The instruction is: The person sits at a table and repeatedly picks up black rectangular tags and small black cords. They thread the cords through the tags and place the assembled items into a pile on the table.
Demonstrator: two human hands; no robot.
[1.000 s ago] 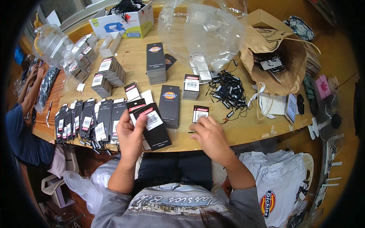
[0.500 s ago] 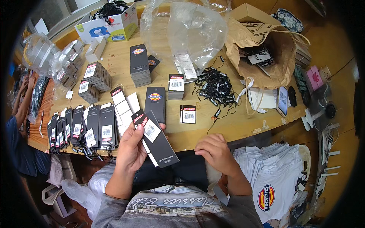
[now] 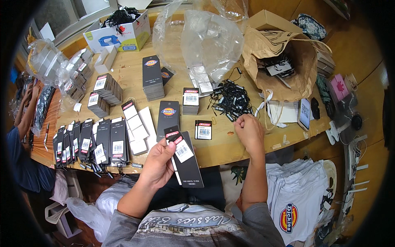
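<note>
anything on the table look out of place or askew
One black tag lies askew, partly hidden by the tall tag stack, turned against its neat alignment. The black cords also lie in a loose tangle.

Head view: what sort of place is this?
Probably a small garment-tagging or packing workroom, though one view can't confirm it. A stack of black tags and a heap of black cords lie on a wooden table, with white printed garments piled beside it.
</note>
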